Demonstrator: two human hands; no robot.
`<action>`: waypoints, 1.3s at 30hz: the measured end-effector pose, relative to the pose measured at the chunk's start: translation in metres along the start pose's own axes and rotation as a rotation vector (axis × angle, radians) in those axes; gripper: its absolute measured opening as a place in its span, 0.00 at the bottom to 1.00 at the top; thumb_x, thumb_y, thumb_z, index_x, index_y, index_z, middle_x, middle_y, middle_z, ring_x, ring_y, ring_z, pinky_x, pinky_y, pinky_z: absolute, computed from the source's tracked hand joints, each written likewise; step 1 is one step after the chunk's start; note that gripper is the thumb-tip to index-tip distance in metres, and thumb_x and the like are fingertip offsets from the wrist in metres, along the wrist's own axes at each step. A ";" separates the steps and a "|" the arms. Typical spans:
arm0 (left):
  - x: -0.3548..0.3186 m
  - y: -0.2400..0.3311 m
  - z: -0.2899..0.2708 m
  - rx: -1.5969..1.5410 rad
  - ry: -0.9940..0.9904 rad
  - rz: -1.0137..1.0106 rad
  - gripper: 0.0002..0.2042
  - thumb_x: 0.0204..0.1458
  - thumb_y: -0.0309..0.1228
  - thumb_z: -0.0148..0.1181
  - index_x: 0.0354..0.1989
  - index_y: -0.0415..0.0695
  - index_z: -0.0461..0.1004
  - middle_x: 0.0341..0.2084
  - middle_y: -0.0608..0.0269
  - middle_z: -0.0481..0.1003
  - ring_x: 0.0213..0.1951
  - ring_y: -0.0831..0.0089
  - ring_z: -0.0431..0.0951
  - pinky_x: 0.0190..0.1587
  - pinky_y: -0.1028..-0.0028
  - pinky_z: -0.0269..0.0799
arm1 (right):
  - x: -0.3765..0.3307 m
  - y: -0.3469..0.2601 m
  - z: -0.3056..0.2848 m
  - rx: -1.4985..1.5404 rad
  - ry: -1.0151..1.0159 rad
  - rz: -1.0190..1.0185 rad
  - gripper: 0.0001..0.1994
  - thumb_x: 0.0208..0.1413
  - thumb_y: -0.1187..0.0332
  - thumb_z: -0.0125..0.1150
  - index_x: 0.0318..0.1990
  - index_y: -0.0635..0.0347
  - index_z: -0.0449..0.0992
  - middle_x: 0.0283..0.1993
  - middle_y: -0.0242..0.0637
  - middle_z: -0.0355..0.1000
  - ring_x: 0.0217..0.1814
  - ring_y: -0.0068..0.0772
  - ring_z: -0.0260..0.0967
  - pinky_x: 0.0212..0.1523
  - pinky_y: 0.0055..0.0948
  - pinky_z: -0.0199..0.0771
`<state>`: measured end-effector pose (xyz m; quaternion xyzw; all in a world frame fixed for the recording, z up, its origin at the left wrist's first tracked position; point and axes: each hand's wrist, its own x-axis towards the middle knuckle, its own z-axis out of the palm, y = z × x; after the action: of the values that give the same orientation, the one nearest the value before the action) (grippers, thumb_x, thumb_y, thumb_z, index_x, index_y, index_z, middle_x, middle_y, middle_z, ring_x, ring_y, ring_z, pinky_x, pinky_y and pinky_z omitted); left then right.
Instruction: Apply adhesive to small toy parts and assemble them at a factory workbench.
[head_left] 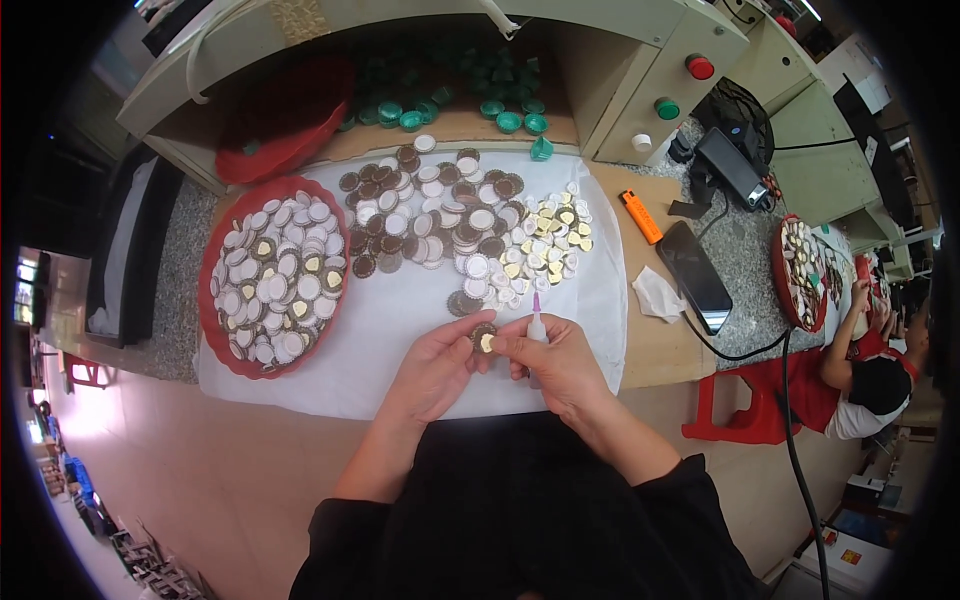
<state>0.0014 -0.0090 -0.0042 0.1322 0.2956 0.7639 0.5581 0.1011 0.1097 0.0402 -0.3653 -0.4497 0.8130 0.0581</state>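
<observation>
Between the thumb and fingers of my left hand [430, 368] is a round brown scalloped disc [481, 331]. A small gold piece [488, 342] lies on its face, and the thumb and forefinger of my right hand [568, 368] touch it. My right hand also grips a slim white glue bottle [537, 328] with a purple tip, which points up and away from me. Just beyond my hands, brown and white discs [430, 215] are heaped on a white sheet [400, 320]. To their right lies a pile of small gold and white pieces [548, 240].
A red basket [206, 300] full of discs, some bearing gold pieces, stands at left. Green cups [509, 122] sit under the shelf. At right lie an orange cutter [641, 216], a phone [695, 277], a crumpled tissue [658, 295] and a cable. Another person [880, 385] works further right.
</observation>
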 end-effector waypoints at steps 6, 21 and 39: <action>0.000 0.000 -0.002 0.007 -0.038 0.011 0.16 0.50 0.27 0.46 0.48 0.34 0.61 0.34 0.64 0.67 0.33 0.76 0.63 0.37 0.77 0.60 | -0.003 -0.004 0.004 -0.024 0.033 -0.031 0.07 0.39 0.72 0.62 0.26 0.62 0.70 0.19 0.31 0.67 0.16 0.14 0.56 0.13 0.13 0.50; 0.000 0.001 -0.002 0.006 -0.032 -0.005 0.17 0.50 0.28 0.47 0.48 0.35 0.61 0.35 0.64 0.68 0.35 0.76 0.63 0.37 0.77 0.60 | 0.001 0.002 0.005 0.018 0.040 -0.079 0.06 0.39 0.73 0.62 0.25 0.62 0.70 0.18 0.29 0.66 0.16 0.14 0.55 0.13 0.13 0.49; -0.004 -0.009 0.000 0.424 0.077 0.154 0.16 0.52 0.27 0.43 0.50 0.37 0.60 0.35 0.65 0.64 0.33 0.78 0.64 0.40 0.78 0.60 | 0.001 -0.003 0.012 -0.028 0.053 -0.099 0.06 0.38 0.72 0.62 0.25 0.62 0.71 0.19 0.31 0.67 0.17 0.15 0.57 0.15 0.14 0.51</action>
<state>0.0098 -0.0109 -0.0094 0.2396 0.4598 0.7295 0.4461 0.0919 0.1031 0.0462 -0.3648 -0.4768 0.7928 0.1051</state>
